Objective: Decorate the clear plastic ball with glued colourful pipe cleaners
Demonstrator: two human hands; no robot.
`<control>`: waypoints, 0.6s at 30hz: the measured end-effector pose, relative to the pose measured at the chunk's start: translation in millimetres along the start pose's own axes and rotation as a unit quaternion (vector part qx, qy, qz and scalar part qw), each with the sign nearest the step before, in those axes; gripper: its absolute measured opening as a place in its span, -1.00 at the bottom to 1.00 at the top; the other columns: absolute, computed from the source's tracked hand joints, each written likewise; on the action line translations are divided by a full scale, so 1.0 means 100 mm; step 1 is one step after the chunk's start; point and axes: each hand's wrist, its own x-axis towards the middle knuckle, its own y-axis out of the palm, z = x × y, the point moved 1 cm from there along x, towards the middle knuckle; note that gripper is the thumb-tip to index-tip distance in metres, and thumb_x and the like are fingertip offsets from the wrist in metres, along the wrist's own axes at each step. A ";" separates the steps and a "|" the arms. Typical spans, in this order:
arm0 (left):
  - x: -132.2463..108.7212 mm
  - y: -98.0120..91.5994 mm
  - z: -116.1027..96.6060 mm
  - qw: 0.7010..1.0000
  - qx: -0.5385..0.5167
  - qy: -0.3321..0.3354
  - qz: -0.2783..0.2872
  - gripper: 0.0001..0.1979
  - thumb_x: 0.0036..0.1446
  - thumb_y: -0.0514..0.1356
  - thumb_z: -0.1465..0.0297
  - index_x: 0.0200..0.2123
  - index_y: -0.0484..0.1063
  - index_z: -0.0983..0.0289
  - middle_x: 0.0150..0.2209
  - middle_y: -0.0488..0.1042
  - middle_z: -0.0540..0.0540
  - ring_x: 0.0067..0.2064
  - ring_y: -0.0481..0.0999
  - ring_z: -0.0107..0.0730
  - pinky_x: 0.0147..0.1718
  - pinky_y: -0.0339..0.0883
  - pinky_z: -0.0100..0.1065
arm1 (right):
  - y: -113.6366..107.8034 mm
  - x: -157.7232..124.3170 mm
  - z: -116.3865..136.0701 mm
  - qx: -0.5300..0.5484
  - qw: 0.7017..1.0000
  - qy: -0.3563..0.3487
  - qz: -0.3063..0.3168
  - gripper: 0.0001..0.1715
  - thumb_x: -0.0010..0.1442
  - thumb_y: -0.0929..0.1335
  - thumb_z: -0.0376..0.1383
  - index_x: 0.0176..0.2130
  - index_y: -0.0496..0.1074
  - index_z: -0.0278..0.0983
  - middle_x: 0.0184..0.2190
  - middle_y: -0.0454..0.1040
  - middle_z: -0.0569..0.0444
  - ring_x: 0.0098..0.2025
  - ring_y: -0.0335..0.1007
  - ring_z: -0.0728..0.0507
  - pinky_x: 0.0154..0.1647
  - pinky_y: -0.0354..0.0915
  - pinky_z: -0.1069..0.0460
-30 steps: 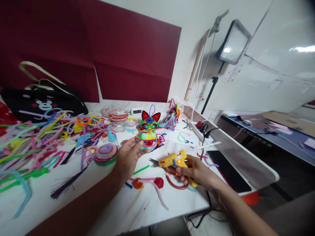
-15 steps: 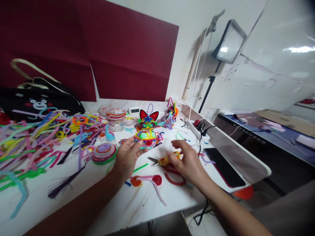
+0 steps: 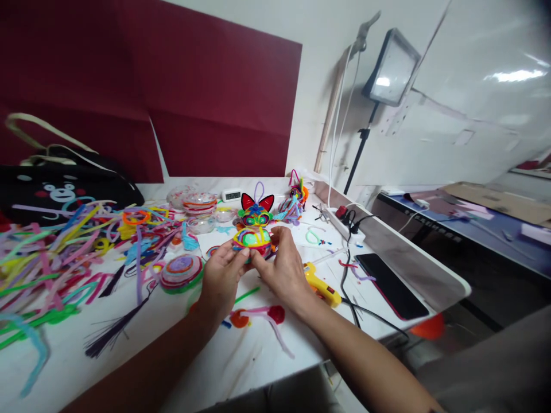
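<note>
My left hand (image 3: 220, 278) holds a small rounded piece (image 3: 255, 237) by its left side. Coloured pipe-cleaner bands in yellow, red and blue run over its clear, greenish dome. My right hand (image 3: 284, 268) grips the same piece from the right, thumb at the front and fingers curled round the far side. Just behind it stands a cat-like figure (image 3: 256, 214) with red-and-black ears and a purple loop on top. To the right of my right hand lies a yellow glue gun (image 3: 322, 285), partly hidden by that hand.
Loose pipe cleaners (image 3: 51, 252) heap up at the left. A coiled disc (image 3: 181, 271), purple tassel (image 3: 114, 327) and clear bowls (image 3: 200, 202) lie nearby. At the right are a phone (image 3: 391, 285), power strip (image 3: 348, 226) and cords. Red flower pieces (image 3: 275, 314) lie in front.
My right hand has moved left from above the scissors and now grips the rounded piece. The scissors no longer show, and the glue gun's yellow body has come into view. My left hand keeps its hold.
</note>
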 end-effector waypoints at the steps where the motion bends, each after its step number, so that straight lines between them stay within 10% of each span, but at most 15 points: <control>1: 0.00 0.00 0.00 1.000 0.000 0.001 0.002 -0.55 -0.11 0.44 0.38 -0.12 0.43 0.32 -0.24 0.62 0.13 -0.22 0.62 -0.26 -0.20 0.51 -0.28 | 0.01 0.00 0.00 -0.001 1.000 0.002 -0.003 -0.47 0.13 0.36 -0.18 0.04 0.21 -0.32 -0.03 0.43 -0.19 0.05 0.40 -0.30 0.03 0.37 -0.22; 18: 0.02 -0.02 0.02 1.000 0.003 0.024 0.019 -0.58 -0.15 0.46 0.40 -0.17 0.47 0.27 -0.21 0.63 0.11 -0.21 0.61 -0.32 -0.29 0.47 -0.43 | 0.09 -0.06 0.04 0.074 0.996 0.023 -0.054 -0.42 0.09 0.35 -0.31 0.08 0.14 -0.30 0.00 0.39 -0.17 0.12 0.33 -0.30 0.09 0.33 -0.21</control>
